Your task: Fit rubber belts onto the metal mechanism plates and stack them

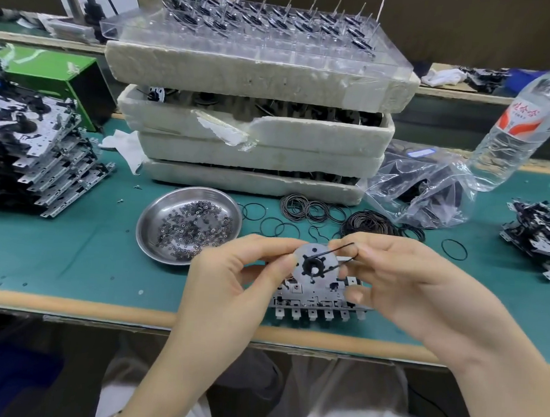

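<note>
While the left hand [230, 270] pinches the flywheel [315, 263], the right hand [392, 275] pinches the stretched belt [339, 248] tight; overpulled, it may snap off the hub.

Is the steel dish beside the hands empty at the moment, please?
No, the steel dish left of the left hand holds a scatter of many small dark ring-shaped parts.

Assembly workshop, green bench [68, 259], stacked plates [42, 159]
</note>
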The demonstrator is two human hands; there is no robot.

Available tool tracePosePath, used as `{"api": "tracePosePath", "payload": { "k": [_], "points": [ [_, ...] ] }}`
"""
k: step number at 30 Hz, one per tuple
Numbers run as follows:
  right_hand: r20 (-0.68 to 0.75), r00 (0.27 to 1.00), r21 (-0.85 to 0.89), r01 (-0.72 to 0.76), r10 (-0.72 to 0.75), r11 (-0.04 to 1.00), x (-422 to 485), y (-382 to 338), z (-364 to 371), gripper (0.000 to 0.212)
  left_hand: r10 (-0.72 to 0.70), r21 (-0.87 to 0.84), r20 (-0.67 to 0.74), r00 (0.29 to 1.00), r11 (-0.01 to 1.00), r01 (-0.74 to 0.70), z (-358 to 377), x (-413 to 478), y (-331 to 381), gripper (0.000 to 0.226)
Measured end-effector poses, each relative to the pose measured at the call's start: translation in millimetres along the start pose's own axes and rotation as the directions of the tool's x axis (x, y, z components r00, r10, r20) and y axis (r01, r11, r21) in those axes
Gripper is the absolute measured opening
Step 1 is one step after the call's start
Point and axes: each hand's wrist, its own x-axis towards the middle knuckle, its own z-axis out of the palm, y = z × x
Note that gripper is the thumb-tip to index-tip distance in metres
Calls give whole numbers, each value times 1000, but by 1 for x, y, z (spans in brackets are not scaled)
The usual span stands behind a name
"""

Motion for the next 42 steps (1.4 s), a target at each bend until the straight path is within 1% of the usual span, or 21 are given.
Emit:
{"api": "tracePosePath", "payload": {
  "k": [2, 4, 5, 7, 8, 9, 11, 14, 16, 18, 24, 32, 35, 37, 38, 40, 42],
  "points": [
    [49, 999, 59, -13, 10, 998, 0, -1, -4, 37, 138, 131, -10, 990, 982, -136, 1, 2, -3, 16],
    [26, 1000, 28, -18, 17, 999, 1, -4, -6, 45, 280, 252, 5, 960, 929, -272, 2, 5, -7, 12],
    [-9, 1000, -41, -27, 26, 999, 3, -5, -6, 43, 355, 310, 16, 935, 887, -342, 3, 7, -11, 12],
    [-68, 997, -242, -43, 27, 969, 5, -8, -4, 34, 486, 392, 47, 872, 794, -464, 7, 10, -18, 12],
    [-74, 997, -331, -33, 9, 943, 6, -9, -4, 29, 540, 420, 69, 839, 747, -515, 9, 13, -22, 13],
    [-76, 997, -397, -17, -14, 918, 6, -10, -5, 31, 582, 445, 94, 808, 701, -557, 10, 16, -25, 15],
    [-83, 995, -441, 10, -52, 897, 8, -12, -8, 33, 641, 483, 167, 749, 609, -629, 9, 25, -30, 19],
    [-70, 992, -432, 68, -108, 899, 12, -12, -11, 28, 693, 516, 285, 662, 471, -715, 3, 38, -33, 18],
    [-69, 988, -443, 96, -141, 891, 15, -8, -11, 29, 708, 527, 333, 623, 408, -746, -2, 41, -34, 20],
    [-60, 984, -489, 117, -167, 865, 20, -3, -10, 30, 709, 536, 360, 606, 374, -756, -9, 41, -36, 23],
    [-15, 983, -565, 143, -183, 813, 31, 7, -8, 33, 684, 555, 371, 629, 379, -740, -20, 31, -46, 24],
    [-20, 981, -570, 146, -191, 809, 32, 12, -8, 32, 715, 577, 343, 610, 352, -737, -19, 30, -49, 25],
    [-22, 979, -599, 151, -204, 787, 31, 10, -7, 33, 724, 585, 336, 603, 342, -736, -19, 30, -51, 25],
    [-10, 971, -648, 177, -240, 741, 29, 9, -6, 33, 721, 564, 322, 614, 375, -736, -20, 30, -52, 20],
    [-1, 962, -700, 195, -274, 687, 28, 8, -4, 33, 710, 541, 303, 635, 420, -728, -21, 30, -52, 20],
    [26, 934, -786, 239, -355, 570, 23, 9, -1, 36, 672, 474, 273, 689, 529, -704, -23, 28, -51, 38],
    [41, 907, -798, 282, -419, 533, 18, 13, 2, 36, 655, 417, 270, 706, 582, -699, -26, 27, -50, 53]
  ]
}}
